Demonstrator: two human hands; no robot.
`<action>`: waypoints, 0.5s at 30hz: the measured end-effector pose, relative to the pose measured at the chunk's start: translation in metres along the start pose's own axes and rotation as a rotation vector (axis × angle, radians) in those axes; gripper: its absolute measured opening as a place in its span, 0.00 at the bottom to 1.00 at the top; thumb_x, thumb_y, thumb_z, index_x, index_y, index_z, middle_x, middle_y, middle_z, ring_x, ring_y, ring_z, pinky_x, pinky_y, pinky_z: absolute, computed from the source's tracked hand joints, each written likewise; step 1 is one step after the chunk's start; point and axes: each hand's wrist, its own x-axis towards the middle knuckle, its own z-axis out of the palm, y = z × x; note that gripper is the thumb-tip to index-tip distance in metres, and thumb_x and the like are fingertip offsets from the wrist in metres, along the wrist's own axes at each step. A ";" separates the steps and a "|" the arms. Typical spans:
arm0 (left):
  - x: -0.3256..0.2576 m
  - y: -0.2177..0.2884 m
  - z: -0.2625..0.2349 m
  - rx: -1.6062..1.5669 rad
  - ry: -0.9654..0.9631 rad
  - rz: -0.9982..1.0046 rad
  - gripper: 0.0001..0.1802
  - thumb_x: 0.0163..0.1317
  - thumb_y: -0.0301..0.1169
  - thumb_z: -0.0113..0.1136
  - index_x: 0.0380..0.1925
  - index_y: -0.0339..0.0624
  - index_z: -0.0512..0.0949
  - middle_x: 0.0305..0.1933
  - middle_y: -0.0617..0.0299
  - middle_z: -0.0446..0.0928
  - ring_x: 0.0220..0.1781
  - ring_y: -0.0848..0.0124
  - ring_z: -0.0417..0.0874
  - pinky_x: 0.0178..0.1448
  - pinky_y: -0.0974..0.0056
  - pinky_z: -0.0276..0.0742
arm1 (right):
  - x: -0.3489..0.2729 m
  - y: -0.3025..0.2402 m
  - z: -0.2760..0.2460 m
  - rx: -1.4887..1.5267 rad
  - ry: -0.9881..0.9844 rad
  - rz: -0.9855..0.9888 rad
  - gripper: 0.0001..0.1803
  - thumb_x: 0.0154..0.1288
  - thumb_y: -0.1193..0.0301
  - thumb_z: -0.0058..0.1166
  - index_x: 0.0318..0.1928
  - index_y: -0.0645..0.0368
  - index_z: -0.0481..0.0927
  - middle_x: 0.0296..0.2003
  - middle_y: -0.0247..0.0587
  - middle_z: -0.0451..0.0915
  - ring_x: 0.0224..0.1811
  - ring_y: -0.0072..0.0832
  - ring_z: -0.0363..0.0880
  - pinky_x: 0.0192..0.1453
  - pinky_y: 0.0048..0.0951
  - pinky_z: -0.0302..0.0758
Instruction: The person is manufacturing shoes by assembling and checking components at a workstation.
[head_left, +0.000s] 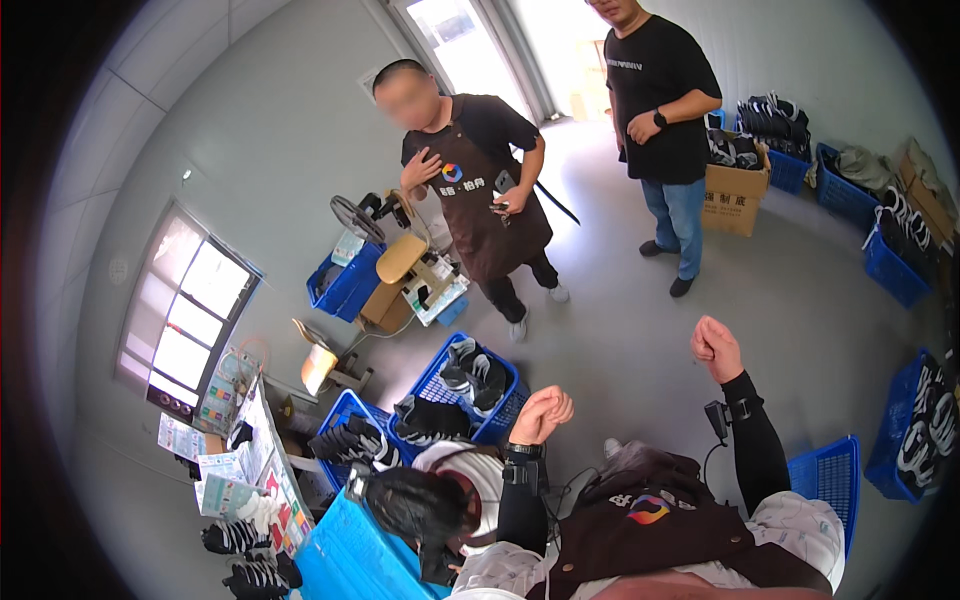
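My left hand [540, 415] is raised in front of me, its fingers curled into a fist. It stands nearest to the blue basket [508, 408] of dark shoe parts and the bent head of a seated co-worker [425, 500]. My right hand [717, 348] is also closed into a fist, held up over the grey floor and farther forward. Nothing shows in either fist. Black sleeves cover both forearms, and a strapped device [740, 408] sits on the right wrist. A brown apron [650, 500] covers my body.
A person in an apron [490, 190] holds a phone, beside a person in a black T-shirt [660, 100]. Blue baskets of shoes [897, 265] line the right wall. A sewing machine [370, 215] stands by the left wall; a blue-covered table [350, 560] lies lower left.
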 end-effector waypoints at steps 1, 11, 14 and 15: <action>0.013 0.008 -0.007 -0.001 0.000 0.005 0.18 0.74 0.36 0.52 0.24 0.44 0.64 0.19 0.68 0.59 0.22 0.74 0.59 0.31 0.66 0.55 | 0.019 -0.001 -0.001 -0.048 -0.010 0.005 0.17 0.80 0.59 0.44 0.31 0.53 0.67 0.18 0.23 0.57 0.19 0.15 0.50 0.24 0.23 0.45; 0.123 0.003 -0.083 0.115 0.246 -0.183 0.10 0.74 0.29 0.53 0.31 0.41 0.70 0.25 0.67 0.64 0.28 0.74 0.64 0.35 0.66 0.61 | 0.145 0.015 -0.042 -1.020 0.077 -0.012 0.08 0.68 0.71 0.58 0.31 0.55 0.74 0.32 0.42 0.81 0.38 0.32 0.81 0.42 0.34 0.76; 0.160 -0.024 -0.126 -0.033 0.216 -0.264 0.09 0.74 0.27 0.50 0.31 0.39 0.70 0.26 0.65 0.67 0.30 0.72 0.67 0.40 0.66 0.65 | 0.210 -0.110 0.002 -1.270 0.084 -0.717 0.06 0.56 0.74 0.65 0.31 0.54 0.79 0.58 0.46 0.79 0.72 0.49 0.66 0.72 0.55 0.61; 0.173 -0.029 -0.129 -0.032 0.195 -0.286 0.09 0.74 0.27 0.50 0.31 0.39 0.70 0.26 0.65 0.67 0.30 0.72 0.67 0.40 0.66 0.65 | 0.224 -0.155 0.012 -1.246 0.129 -0.800 0.08 0.54 0.76 0.67 0.31 0.54 0.78 0.61 0.45 0.77 0.77 0.48 0.61 0.76 0.57 0.55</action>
